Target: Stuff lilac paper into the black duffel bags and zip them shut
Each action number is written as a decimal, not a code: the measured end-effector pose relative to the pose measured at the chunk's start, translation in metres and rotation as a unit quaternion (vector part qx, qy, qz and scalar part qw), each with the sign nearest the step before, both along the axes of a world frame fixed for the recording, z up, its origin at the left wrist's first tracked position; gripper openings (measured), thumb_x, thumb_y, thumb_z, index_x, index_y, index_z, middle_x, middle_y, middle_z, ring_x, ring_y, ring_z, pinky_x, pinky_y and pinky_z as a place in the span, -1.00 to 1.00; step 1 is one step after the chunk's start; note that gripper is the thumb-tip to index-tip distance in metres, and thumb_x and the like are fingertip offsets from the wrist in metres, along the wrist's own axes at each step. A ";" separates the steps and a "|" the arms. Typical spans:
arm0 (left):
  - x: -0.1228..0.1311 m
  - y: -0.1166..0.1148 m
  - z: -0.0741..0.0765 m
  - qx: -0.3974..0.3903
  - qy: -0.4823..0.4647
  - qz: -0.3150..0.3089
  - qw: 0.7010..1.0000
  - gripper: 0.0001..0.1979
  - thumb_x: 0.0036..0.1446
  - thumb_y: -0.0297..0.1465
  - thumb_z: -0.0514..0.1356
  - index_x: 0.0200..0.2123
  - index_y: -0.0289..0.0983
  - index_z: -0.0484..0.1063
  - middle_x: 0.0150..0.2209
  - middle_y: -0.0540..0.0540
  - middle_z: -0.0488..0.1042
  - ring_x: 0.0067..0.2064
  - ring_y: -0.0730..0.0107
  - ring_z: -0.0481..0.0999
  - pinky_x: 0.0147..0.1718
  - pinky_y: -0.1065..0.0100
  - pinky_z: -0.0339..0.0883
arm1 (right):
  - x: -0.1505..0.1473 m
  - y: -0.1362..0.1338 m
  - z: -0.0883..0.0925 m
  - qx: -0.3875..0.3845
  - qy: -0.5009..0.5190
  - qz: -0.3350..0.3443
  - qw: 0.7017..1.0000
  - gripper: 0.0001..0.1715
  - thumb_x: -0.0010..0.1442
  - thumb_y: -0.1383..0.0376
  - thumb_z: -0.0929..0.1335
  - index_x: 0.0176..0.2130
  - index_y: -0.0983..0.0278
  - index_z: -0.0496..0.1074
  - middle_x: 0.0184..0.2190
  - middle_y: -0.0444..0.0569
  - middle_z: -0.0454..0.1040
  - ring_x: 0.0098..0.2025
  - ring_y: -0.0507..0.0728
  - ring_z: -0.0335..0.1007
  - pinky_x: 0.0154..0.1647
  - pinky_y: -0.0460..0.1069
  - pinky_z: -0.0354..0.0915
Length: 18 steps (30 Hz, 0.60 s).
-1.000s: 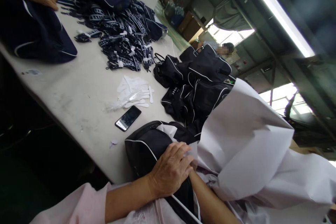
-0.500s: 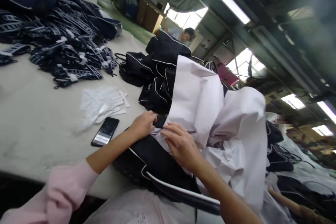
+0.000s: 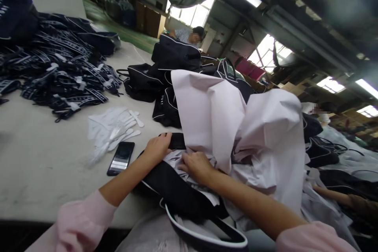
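A black bag with white piping lies at the table's front edge, its mouth apart and a handle looping toward me. Large sheets of pale pinkish-white paper stand up out of it, crumpled toward the right. My left hand is closed on the bag's far black edge, at the left end of the opening. Inside the mouth, my right hand presses on the crumpled paper with its fingers curled; the fingertips are partly hidden in the folds.
Left of the bag are a phone and a clear plastic bundle of white tags. A heap of printed straps covers the far left. More black bags are piled behind the paper. A co-worker's arm reaches in at right.
My right hand has moved from the upright paper's lower edge down into the bag's opening, its fingers now curled. The bag's handle has swung out toward me. The camera view has shifted.
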<state>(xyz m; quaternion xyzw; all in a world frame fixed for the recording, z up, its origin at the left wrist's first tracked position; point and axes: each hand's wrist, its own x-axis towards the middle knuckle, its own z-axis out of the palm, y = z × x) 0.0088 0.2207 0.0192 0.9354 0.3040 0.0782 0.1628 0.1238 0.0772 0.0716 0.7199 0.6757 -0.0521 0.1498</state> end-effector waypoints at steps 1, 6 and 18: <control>0.005 -0.004 0.002 0.019 -0.002 -0.006 1.000 -0.63 0.14 -0.44 0.25 0.01 -0.38 0.31 -0.10 -0.33 0.46 -0.15 -0.04 0.52 -0.31 0.19 0.33 | -0.001 0.004 -0.004 0.009 0.010 -0.013 1.000 -0.59 0.29 0.06 0.31 -0.12 0.36 0.45 -0.29 0.15 0.57 -0.24 0.34 0.52 -0.29 0.09 0.35; 0.024 -0.002 0.005 0.078 -0.044 -0.081 0.993 -0.76 0.23 -0.60 0.00 -0.17 -0.31 0.42 -0.19 -0.20 0.48 -0.10 0.05 0.48 -0.18 0.16 0.33 | -0.006 0.010 -0.028 0.037 0.074 0.017 0.996 -0.79 0.31 0.35 0.27 -0.14 0.39 0.45 -0.14 0.11 0.49 -0.04 0.26 0.42 0.00 0.07 0.34; -0.006 0.004 -0.003 -0.003 -0.208 0.042 0.977 -0.80 0.21 -0.52 0.09 -0.13 -0.28 0.45 -0.17 -0.10 0.58 -0.10 0.24 0.56 -0.07 0.33 0.35 | 0.001 -0.033 -0.080 0.125 0.100 0.130 0.978 -0.46 0.38 0.34 0.18 0.30 0.43 0.14 0.33 0.25 0.12 0.39 0.28 -0.05 0.38 0.21 0.02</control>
